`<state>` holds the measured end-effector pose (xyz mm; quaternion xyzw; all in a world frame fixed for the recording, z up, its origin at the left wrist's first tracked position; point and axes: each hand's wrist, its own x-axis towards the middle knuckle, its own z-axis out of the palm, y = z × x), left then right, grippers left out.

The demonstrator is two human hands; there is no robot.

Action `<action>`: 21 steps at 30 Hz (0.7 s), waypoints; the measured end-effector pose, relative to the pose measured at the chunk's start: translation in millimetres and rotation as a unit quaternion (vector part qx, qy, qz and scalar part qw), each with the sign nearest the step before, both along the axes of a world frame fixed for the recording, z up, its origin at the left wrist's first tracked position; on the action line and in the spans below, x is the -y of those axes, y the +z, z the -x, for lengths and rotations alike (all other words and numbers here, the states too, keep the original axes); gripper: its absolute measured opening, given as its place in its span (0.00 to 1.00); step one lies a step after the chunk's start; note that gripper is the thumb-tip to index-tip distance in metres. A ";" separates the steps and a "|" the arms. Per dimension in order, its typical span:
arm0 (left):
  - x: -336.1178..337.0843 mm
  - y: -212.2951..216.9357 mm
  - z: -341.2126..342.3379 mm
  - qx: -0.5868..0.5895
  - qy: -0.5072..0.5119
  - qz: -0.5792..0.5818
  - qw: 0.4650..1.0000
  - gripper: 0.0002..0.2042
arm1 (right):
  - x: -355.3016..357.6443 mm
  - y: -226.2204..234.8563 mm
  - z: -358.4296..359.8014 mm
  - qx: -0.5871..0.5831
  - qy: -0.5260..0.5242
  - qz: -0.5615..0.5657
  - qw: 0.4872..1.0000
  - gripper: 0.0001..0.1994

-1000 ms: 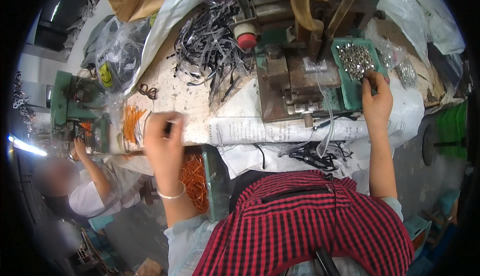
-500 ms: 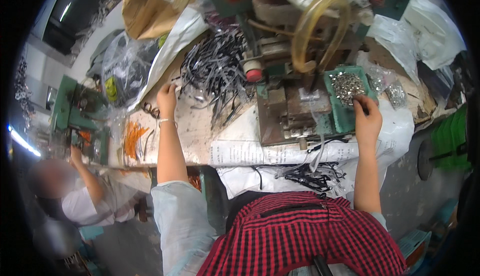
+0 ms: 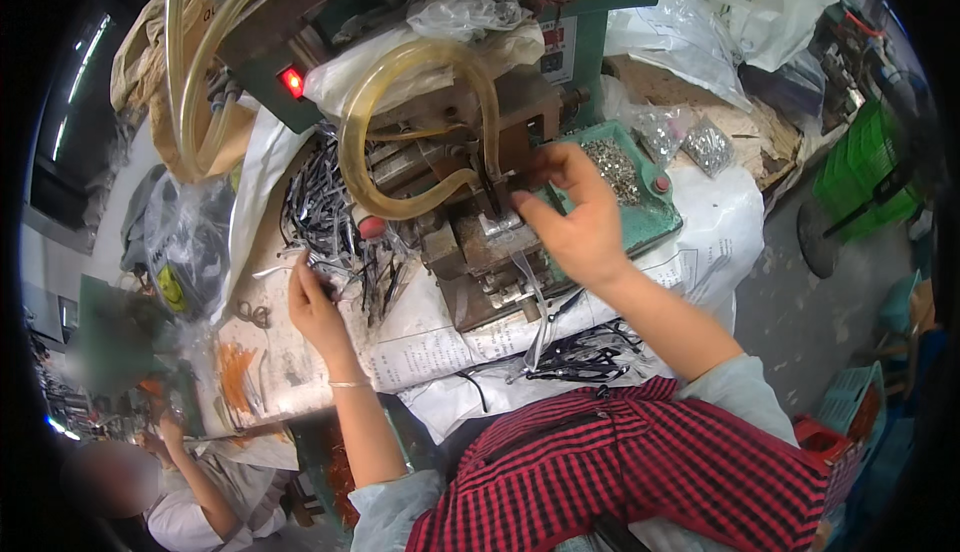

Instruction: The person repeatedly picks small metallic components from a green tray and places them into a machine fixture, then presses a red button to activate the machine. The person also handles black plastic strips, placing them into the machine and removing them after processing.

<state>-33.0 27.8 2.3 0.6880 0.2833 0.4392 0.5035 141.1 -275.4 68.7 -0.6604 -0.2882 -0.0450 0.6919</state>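
Observation:
My left hand (image 3: 318, 304) is at the left edge of a heap of black and silvery strips (image 3: 318, 197). Its fingers are pinched together, and a thin pale strip (image 3: 272, 272) sticks out at the fingertips. My right hand (image 3: 582, 220) reaches in beside the press's metal die block (image 3: 478, 242), fingers curled toward the thumb; anything tiny between the tips is hidden. On the block lies a small clear piece (image 3: 500, 222), from which a translucent strip (image 3: 541, 297) hangs over the front. Behind my right hand a green tray (image 3: 655, 220) holds many small shiny metal parts (image 3: 612, 167).
A thick yellowish hose (image 3: 360, 142) loops in front of the green press (image 3: 620, 42), near a red button (image 3: 371, 227). Scissors (image 3: 252, 314) and orange strips (image 3: 236, 377) lie at left. Black strips (image 3: 590, 352) hang at the front edge. A co-worker (image 3: 215, 497) sits lower left.
My right hand has moved left from the tray of metal parts to the die block. My left hand stays by the strip heap, fingers lower over it. The view has shifted and tilted.

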 end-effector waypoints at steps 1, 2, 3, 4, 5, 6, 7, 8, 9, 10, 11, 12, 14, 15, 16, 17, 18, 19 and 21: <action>16.4 -4.6 -2.2 0.008 -0.019 -0.039 0.999 0.15 | -6.6 -5.4 3.5 -0.027 0.013 0.000 1.000 0.17; 45.0 4.8 -6.5 0.036 -0.045 -0.002 0.998 0.13 | -11.2 -10.1 5.1 -0.043 0.017 -0.024 0.999 0.17; 61.1 10.1 -8.1 0.048 -0.057 0.012 0.997 0.12 | -10.9 -14.5 7.3 -0.059 0.015 -0.047 0.997 0.18; 74.4 18.6 -9.8 0.061 -0.069 0.023 0.995 0.10 | -10.9 -16.5 8.7 -0.074 0.012 -0.071 0.995 0.18; 88.1 33.8 -14.9 0.100 -0.077 -0.018 0.992 0.10 | -12.4 -17.2 9.2 -0.085 0.011 -0.071 0.994 0.19; 98.8 53.8 -19.0 0.139 -0.087 -0.059 0.985 0.09 | -13.4 -14.9 10.4 -0.102 0.016 -0.085 0.991 0.19; 105.1 77.3 -18.5 0.200 -0.170 -0.098 0.960 0.09 | -14.8 -11.5 12.3 -0.118 0.024 -0.100 0.988 0.19; 109.2 95.6 -25.2 0.250 -0.197 -0.172 0.932 0.09 | -16.4 -7.1 15.4 -0.133 0.032 -0.115 0.984 0.18; 117.4 121.5 -29.9 0.201 -0.187 -0.235 0.932 0.08 | -15.7 2.7 21.4 -0.126 0.030 -0.105 0.986 0.20; 123.4 137.6 -35.4 0.149 -0.177 -0.297 0.926 0.08 | -15.0 8.9 21.7 -0.146 0.040 -0.115 0.982 0.20; 120.7 136.2 -45.1 0.176 -0.181 -0.276 0.928 0.07 | -15.2 12.1 24.9 -0.169 0.055 -0.124 0.976 0.20; 119.0 134.0 -51.9 0.201 -0.185 -0.254 0.928 0.07 | -14.2 17.0 28.1 -0.193 0.069 -0.134 0.970 0.20; 122.7 127.2 -50.3 0.175 -0.184 -0.346 0.903 0.06 | 2.3 34.1 34.3 -0.204 0.107 -0.102 0.968 0.23; 123.9 118.0 -49.6 0.152 -0.195 -0.416 0.875 0.06 | 10.2 39.2 35.7 -0.174 0.126 -0.088 0.973 0.24; 127.2 110.4 -47.4 0.131 -0.211 -0.483 0.840 0.06 | 22.0 39.7 39.1 -0.146 0.139 -0.074 0.977 0.25; 136.0 106.1 -43.1 0.086 -0.222 -0.521 0.820 0.06 | 28.4 39.6 25.1 -0.117 0.172 -0.004 0.978 0.28; 150.1 100.4 -42.6 0.041 -0.231 -0.557 0.796 0.06 | 31.0 21.1 13.6 -0.081 0.129 0.019 0.988 0.23; 159.1 95.7 -48.1 0.055 -0.233 -0.579 0.780 0.07 | 35.5 5.2 -0.9 -0.004 0.033 0.097 0.995 0.21; 165.2 87.3 -60.3 0.079 -0.233 -0.601 0.761 0.08 | 59.5 -38.8 -26.8 0.040 -0.079 0.276 0.957 0.19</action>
